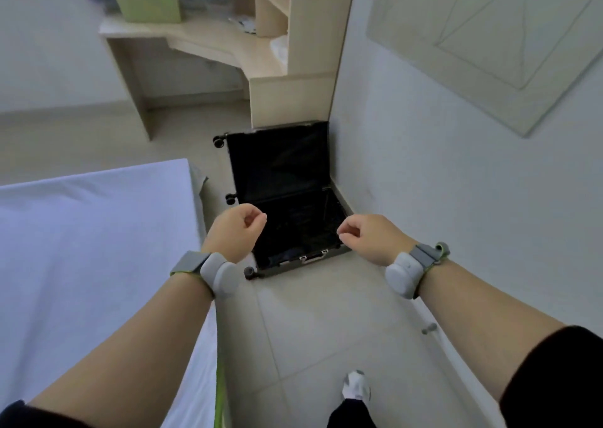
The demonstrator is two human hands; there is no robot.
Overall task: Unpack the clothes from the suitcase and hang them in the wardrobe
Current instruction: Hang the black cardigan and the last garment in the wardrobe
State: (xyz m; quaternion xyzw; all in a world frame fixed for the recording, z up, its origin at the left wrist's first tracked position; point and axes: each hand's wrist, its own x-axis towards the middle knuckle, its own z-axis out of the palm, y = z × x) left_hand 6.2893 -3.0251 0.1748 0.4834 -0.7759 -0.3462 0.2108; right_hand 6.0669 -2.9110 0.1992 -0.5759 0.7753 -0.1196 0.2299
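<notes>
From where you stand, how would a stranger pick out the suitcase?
Follow the floor between the white bed and the right wall. At the far end, against the pale wooden shelf unit, lies the suitcase: black, open, wheeled, the only dark thing among pale furniture.

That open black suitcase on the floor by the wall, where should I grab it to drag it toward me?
Take what looks like the carry handle on the near rim of the suitcase, fingers hooked under it from your side. The lid stands at the far end, the wall is close on its right and the bed on its left, so the near edge is probably freest.
</notes>
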